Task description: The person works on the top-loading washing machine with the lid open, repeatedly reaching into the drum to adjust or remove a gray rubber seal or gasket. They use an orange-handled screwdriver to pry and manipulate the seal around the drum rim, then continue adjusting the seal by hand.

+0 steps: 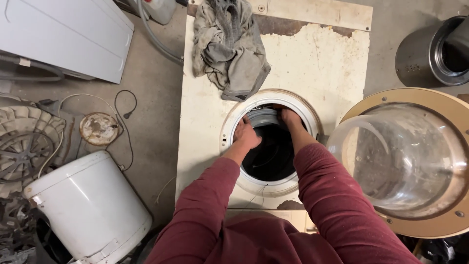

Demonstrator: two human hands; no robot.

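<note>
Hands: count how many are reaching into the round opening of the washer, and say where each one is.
2. The left hand rests on the left side of the round opening, by the grey gasket; the right hand grips its upper right. Fingertips are partly hidden inside.

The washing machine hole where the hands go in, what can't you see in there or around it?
- Head view: fingertips of the left hand and right hand are tucked behind the grey door seal, so each grip is unclear.
- Inside of the drum: too dark.
- Panel top under the grey rag: covered.
- Round glass door: cut off by the right edge.
- White tub: its base runs off the bottom edge.
</note>
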